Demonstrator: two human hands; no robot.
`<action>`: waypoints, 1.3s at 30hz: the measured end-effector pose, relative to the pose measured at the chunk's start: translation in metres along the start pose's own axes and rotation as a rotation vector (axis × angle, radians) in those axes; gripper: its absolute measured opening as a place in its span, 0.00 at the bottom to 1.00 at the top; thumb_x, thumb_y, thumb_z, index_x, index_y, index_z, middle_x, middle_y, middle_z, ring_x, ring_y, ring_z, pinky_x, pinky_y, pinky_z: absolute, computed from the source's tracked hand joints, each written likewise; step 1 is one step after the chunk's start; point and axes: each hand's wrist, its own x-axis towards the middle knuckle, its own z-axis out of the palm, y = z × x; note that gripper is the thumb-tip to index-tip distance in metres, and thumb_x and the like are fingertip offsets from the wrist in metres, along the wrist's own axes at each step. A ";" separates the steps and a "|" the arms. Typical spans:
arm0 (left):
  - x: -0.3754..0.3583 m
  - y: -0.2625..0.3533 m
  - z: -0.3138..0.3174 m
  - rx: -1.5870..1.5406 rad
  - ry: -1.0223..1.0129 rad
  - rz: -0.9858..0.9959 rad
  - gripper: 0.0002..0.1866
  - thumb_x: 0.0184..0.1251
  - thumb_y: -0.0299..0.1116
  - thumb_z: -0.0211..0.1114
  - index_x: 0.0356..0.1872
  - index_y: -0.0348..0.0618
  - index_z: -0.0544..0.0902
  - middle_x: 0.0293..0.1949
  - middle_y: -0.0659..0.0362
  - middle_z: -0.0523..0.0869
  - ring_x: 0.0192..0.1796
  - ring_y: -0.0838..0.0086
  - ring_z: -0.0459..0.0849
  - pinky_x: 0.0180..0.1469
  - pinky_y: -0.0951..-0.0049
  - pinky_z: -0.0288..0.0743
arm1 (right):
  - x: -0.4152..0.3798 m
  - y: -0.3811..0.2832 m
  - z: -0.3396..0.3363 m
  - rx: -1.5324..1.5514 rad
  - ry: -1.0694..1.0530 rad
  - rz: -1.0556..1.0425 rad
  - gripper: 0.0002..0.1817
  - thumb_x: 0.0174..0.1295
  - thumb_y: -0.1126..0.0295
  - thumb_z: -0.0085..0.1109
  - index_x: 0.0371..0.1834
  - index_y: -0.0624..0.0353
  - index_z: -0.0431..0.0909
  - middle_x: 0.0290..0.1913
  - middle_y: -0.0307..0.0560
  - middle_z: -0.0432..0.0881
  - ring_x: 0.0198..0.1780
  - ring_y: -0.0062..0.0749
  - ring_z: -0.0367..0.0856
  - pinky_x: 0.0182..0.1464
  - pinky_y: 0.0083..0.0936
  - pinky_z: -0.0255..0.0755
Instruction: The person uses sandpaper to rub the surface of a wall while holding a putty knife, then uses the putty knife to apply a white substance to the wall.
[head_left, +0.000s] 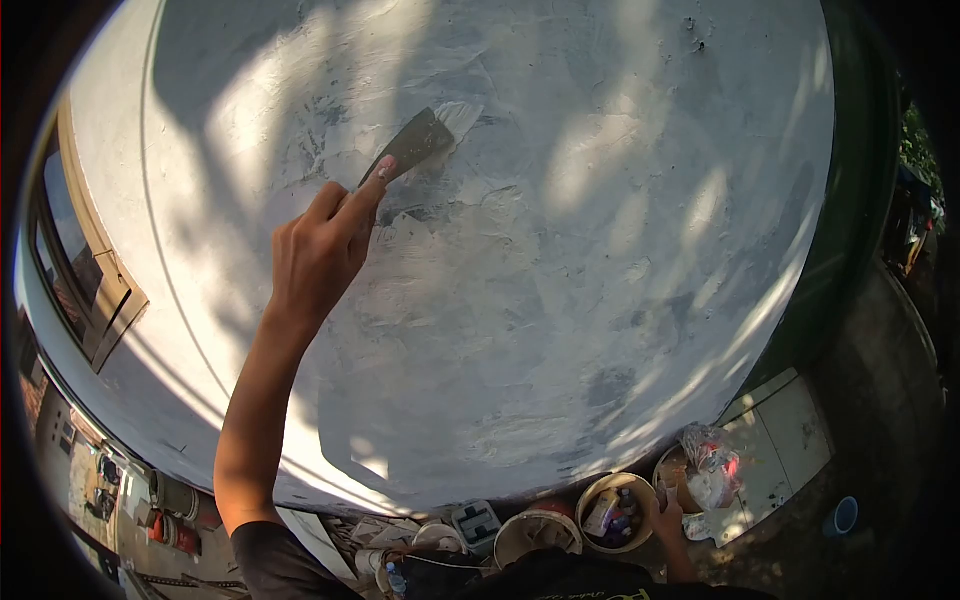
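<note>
My left hand (325, 235) is closed around a putty knife (420, 142), one finger stretched along its blade. The blade lies against the white wall (560, 330), with a smear of wet white filler (462, 118) at its edge. Patches of rough filler and grey spots cover the wall around it. Low at the right, my right hand (668, 520) is curled beside a bucket of bottles (582, 512); what it holds, if anything, I cannot make out.
Along the wall's foot stand another bucket (500, 545), a grey plastic case (477, 524) and a clear plastic bag (712, 470). A small blue bucket (842, 516) is at the far right. A wooden window frame (105, 290) is at the left.
</note>
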 end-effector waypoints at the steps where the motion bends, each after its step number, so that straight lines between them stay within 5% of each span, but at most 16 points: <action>1: 0.005 -0.003 -0.001 0.005 0.005 0.034 0.25 0.66 0.29 0.69 0.64 0.65 0.81 0.22 0.66 0.75 0.18 0.79 0.69 0.18 0.71 0.67 | -0.004 0.005 0.000 0.001 -0.011 0.006 0.24 0.61 0.60 0.60 0.54 0.70 0.76 0.42 0.73 0.82 0.48 0.71 0.80 0.50 0.53 0.74; 7: 0.008 -0.023 -0.011 0.057 -0.068 0.124 0.24 0.66 0.28 0.69 0.62 0.64 0.82 0.23 0.66 0.74 0.18 0.79 0.70 0.19 0.70 0.67 | -0.013 0.035 0.004 -0.047 0.007 0.093 0.25 0.61 0.61 0.60 0.56 0.68 0.75 0.41 0.71 0.83 0.46 0.65 0.83 0.47 0.47 0.76; 22: 0.037 -0.045 -0.016 0.037 -0.093 0.284 0.26 0.66 0.29 0.68 0.65 0.65 0.80 0.23 0.65 0.71 0.18 0.77 0.67 0.18 0.70 0.67 | -0.040 0.020 -0.007 -0.027 0.031 0.253 0.30 0.62 0.61 0.59 0.65 0.66 0.71 0.54 0.73 0.79 0.57 0.67 0.78 0.59 0.49 0.71; 31: 0.038 -0.050 -0.018 0.048 -0.113 0.289 0.24 0.67 0.29 0.66 0.64 0.65 0.81 0.23 0.64 0.71 0.18 0.75 0.69 0.19 0.69 0.68 | -0.065 0.027 -0.008 0.037 0.145 0.202 0.16 0.61 0.64 0.60 0.40 0.69 0.75 0.34 0.65 0.80 0.38 0.63 0.79 0.44 0.47 0.73; 39: 0.041 -0.051 -0.020 0.058 -0.127 0.268 0.25 0.67 0.29 0.67 0.64 0.67 0.81 0.23 0.65 0.72 0.18 0.74 0.70 0.20 0.69 0.69 | -0.091 0.099 0.018 -0.063 0.341 0.090 0.18 0.59 0.62 0.60 0.40 0.69 0.74 0.33 0.64 0.79 0.37 0.62 0.79 0.42 0.48 0.72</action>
